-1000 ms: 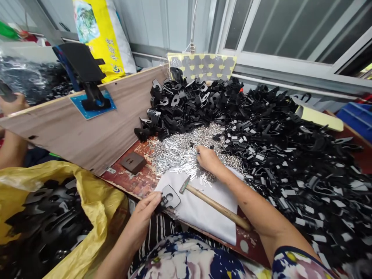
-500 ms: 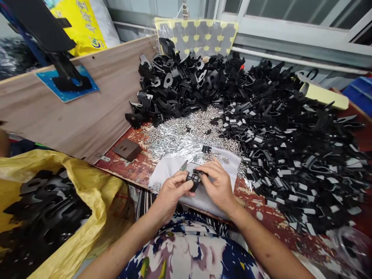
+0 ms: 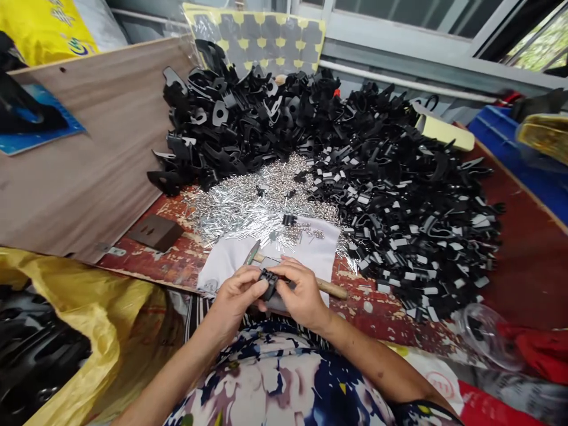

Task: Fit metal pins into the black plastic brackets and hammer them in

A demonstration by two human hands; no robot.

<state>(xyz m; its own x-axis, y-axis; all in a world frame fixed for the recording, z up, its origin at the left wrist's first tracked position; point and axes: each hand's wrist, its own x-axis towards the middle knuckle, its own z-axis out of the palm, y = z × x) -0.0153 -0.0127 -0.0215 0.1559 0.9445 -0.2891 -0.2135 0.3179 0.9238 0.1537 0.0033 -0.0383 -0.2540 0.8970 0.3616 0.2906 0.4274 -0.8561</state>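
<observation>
Between both hands, just over the front of the white cloth (image 3: 222,260), is a small black plastic clip part (image 3: 268,285). My left hand (image 3: 239,297) pinches it from the left, thumb on top. The fingers of my right hand (image 3: 304,296) close on its right side and partly hide it. Beneath and behind the hands lies a hammer, its metal head (image 3: 252,253) left of them and its wooden handle (image 3: 332,289) coming out to the right. A separate small black piece (image 3: 289,220) rests at the cloth's far edge, beside loose metal pins (image 3: 310,232).
Behind the cloth spreads a heap of silvery pins (image 3: 239,207). Black plastic parts (image 3: 248,118) are piled at the back, with black clips (image 3: 399,219) on the right. A brown block (image 3: 156,232) sits by the wooden board (image 3: 102,148). A yellow sack (image 3: 102,331) stands lower left.
The view has swung right, so the table's contents appear further left. Both hands still hold the black clip part, and the hammer handle now shows beyond my right hand.
</observation>
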